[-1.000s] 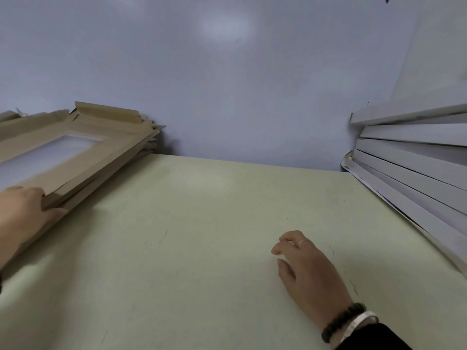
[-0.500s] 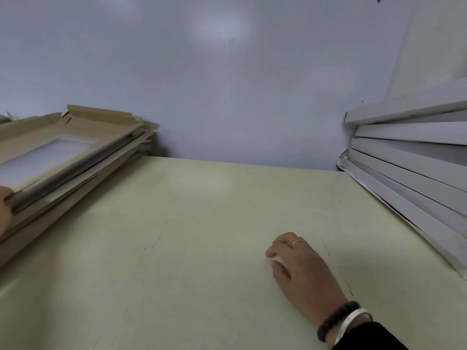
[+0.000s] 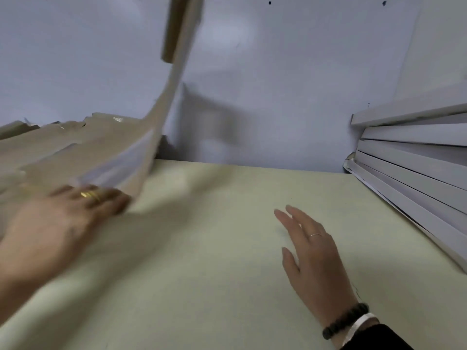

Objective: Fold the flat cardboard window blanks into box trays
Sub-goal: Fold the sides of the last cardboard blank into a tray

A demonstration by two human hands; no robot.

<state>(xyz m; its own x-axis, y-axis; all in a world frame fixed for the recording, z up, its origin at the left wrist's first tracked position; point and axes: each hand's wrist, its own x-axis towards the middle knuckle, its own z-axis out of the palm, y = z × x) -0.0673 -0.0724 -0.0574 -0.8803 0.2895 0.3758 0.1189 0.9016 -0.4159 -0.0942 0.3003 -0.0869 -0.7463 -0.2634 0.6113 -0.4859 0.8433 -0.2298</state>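
Left hand [image 3: 58, 223], gold ring on one finger, pinches the near edge of a flat brown cardboard window blank [image 3: 151, 137]; the blank is motion-blurred, bowed upward, its far end high against the pale wall [image 3: 278, 72] above the stack of brown cardboard blanks [image 3: 50, 145] at left. Right hand [image 3: 313, 253] is over the pale green table [image 3: 202, 248], fingers straight and spread, holding nothing. White folded trays [image 3: 417, 157] lean stacked at right.
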